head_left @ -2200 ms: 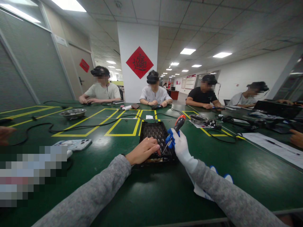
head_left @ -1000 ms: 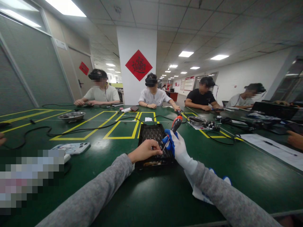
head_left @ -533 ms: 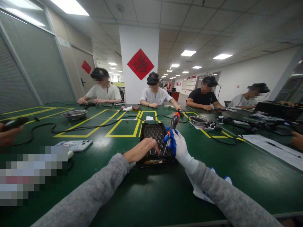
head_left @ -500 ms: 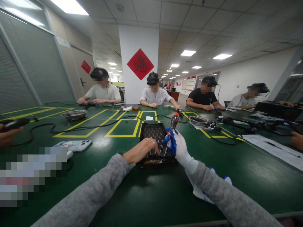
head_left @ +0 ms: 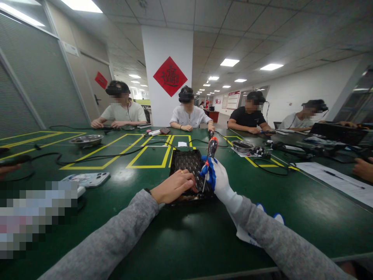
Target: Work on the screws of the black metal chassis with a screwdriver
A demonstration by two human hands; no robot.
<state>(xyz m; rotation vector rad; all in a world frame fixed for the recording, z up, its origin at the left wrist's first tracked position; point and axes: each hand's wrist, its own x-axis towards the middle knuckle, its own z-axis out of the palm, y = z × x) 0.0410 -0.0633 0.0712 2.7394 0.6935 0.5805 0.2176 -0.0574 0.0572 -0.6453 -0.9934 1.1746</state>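
Note:
A black plastic case (head_left: 181, 160) with a patterned inner surface lies on the green table in front of me. My right hand (head_left: 219, 179), in a white and blue glove, grips a screwdriver (head_left: 213, 147) with a red and black handle. Its shaft slants down to the near right part of the case; the tip is too small to make out. My left hand (head_left: 175, 186) is bare, its fingers bent together over the near part of the case, close to the shaft. What those fingertips touch or pinch is hidden.
A white and blue glove (head_left: 247, 237) lies under my right forearm. Left are a phone (head_left: 90, 179) and a metal bowl (head_left: 86, 140); right are another bowl (head_left: 243, 146), cables and paper sheets (head_left: 329, 181). Several people sit around the table.
The fingers of my left hand have curled back a little from the screwdriver shaft. The screwdriver stands slightly more upright, still in my right hand. My view has shifted slightly.

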